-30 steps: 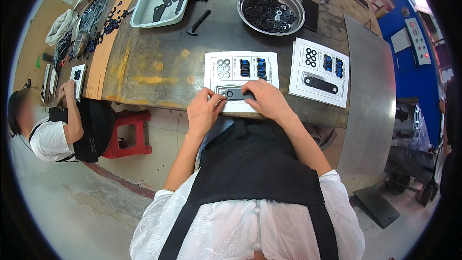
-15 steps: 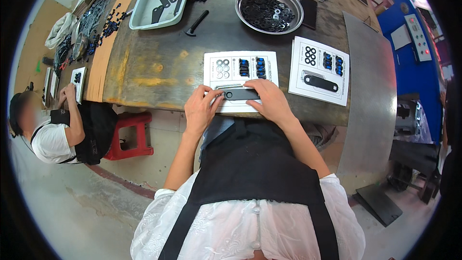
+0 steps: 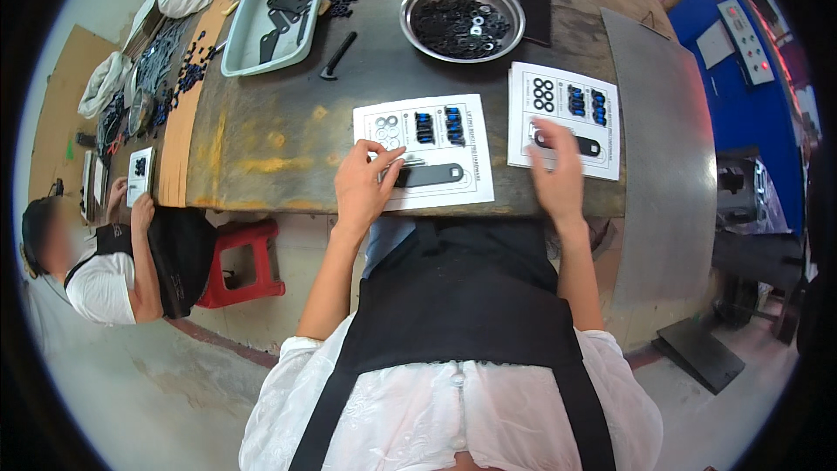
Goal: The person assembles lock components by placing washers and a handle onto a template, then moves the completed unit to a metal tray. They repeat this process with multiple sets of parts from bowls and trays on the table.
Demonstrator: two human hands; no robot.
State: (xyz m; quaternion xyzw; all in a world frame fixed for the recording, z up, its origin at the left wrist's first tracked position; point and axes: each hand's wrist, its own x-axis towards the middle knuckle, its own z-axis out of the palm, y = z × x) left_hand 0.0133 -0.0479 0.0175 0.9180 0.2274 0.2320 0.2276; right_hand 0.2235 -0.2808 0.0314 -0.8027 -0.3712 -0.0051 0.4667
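My left hand (image 3: pixel 362 185) is at the left end of a flat black plate (image 3: pixel 432 175), thumb and forefinger closed on that end and hiding it. The plate lies on a white printed sheet (image 3: pixel 478 190) near the table's front edge, a hole showing at its right end. Thin metal hex keys (image 3: pixel 429 159) lie just above it. Black-and-blue bolts (image 3: pixel 453 126) and ring washers (image 3: pixel 386 126) sit higher up the sheet. My right hand (image 3: pixel 558 176), its fingers smeared by motion, hovers over a second sheet (image 3: pixel 520 148) with a similar black plate (image 3: pixel 588 146), bolts and washers.
A steel bowl (image 3: pixel 406 42) of washers, a dark hammer (image 3: pixel 338 57) and a pale tray (image 3: pixel 240 66) of black plates stand farther back. A black phone-like slab (image 3: pixel 535 16) lies beside the bowl. Another person (image 3: pixel 113 270) works at the left, near a red stool (image 3: pixel 261 266).
My right hand has let go of the plate's right end and moved right, over the second sheet. My left hand stays at the left end. The whole view has shifted slightly.
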